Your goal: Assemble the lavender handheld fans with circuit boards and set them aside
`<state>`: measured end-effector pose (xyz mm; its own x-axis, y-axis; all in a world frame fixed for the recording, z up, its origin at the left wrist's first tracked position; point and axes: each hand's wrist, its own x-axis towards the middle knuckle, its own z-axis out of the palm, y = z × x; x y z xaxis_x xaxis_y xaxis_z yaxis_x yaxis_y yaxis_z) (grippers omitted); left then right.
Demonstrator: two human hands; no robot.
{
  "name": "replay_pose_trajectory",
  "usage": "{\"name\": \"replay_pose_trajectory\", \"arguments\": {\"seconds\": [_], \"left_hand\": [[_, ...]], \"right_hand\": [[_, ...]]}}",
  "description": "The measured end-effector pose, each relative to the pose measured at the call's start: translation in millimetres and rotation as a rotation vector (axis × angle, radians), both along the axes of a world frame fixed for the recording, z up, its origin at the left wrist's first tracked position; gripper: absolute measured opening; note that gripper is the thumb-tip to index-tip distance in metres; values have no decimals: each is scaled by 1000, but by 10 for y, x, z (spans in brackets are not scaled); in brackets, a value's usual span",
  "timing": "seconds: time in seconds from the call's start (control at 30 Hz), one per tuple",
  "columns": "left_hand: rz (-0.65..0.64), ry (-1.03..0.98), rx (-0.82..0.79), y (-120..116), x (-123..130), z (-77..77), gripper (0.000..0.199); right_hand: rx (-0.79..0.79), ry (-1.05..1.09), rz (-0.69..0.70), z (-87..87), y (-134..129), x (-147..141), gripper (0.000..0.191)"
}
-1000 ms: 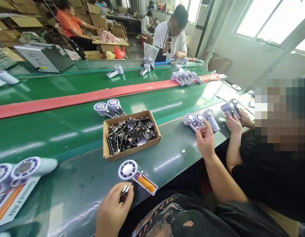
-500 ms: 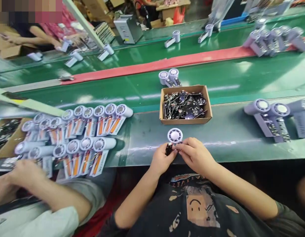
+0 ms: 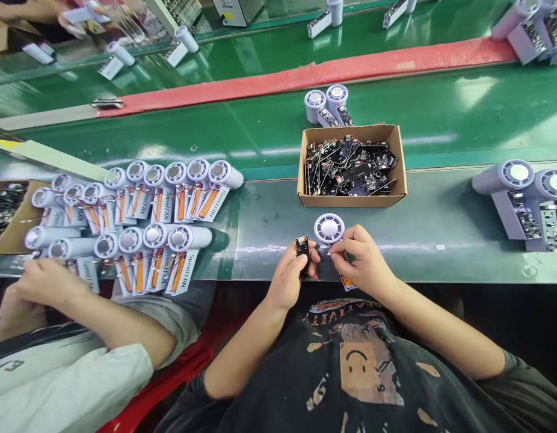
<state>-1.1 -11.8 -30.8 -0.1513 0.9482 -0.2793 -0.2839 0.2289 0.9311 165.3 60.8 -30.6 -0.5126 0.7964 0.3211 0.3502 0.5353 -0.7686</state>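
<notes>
My left hand (image 3: 287, 269) grips a black circuit board (image 3: 302, 248), held upright between thumb and fingers. Just to the right of it, my right hand (image 3: 362, 255) is closed in a pinch at the lower edge of a lilac handheld fan's round head (image 3: 329, 228). What the pinching fingers hold is too small to make out. Below that hand the fan's open handle shows an orange part (image 3: 347, 281); the rest of the handle is covered by the hand. A gap separates the board from the fan.
A cardboard box (image 3: 353, 201) of black circuit boards stands behind my hands. Rows of lilac fans (image 3: 183, 239) lie at left, beside a co-worker's hands (image 3: 48, 282). Other fans (image 3: 515, 174) are at right. A green conveyor (image 3: 260, 138) with a red strip (image 3: 305, 72) runs behind.
My hands have moved apart. The left has drawn the circuit board leftward, away from the fan, and the board now shows more fully. The whole view has tilted downward.
</notes>
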Motion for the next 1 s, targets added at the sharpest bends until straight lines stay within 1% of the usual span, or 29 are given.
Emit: {"name": "replay_pose_trajectory", "arguments": {"seconds": [0.07, 0.13, 0.17, 0.23, 0.33, 0.4, 0.63, 0.7, 0.8, 1.0], "left_hand": [[-33, -92, -40, -27, 9, 7, 37], [-80, -74, -81, -64, 29, 7, 43], [-105, -22, -94, -86, 39, 7, 45], [-150, 147, -97, -130, 57, 11, 42], [-201, 464, -44, -174, 68, 38, 34], [-222, 629, 10, -182, 71, 64, 34], [-245, 959, 174, -148, 85, 132, 34], [-249, 1020, 210, -142, 88, 148, 36], [-265, 1072, 216, -137, 90, 171, 38], [-271, 1084, 212, -125, 93, 185, 37]], "right_hand": [[-6, -11, -31, 9, -12, -15, 12], [37, -72, -86, 29, -39, -33, 11], [71, -113, -114, 41, -55, -43, 10], [151, -194, -158, 62, -84, -67, 13], [261, -260, -181, 72, -102, -100, 19], [299, -281, -186, 66, -100, -113, 21], [379, -311, -172, 60, -95, -114, 22], [412, -313, -166, 63, -99, -119, 23], [433, -338, -179, 65, -103, -127, 24], [447, -352, -180, 62, -107, -133, 23]]}}
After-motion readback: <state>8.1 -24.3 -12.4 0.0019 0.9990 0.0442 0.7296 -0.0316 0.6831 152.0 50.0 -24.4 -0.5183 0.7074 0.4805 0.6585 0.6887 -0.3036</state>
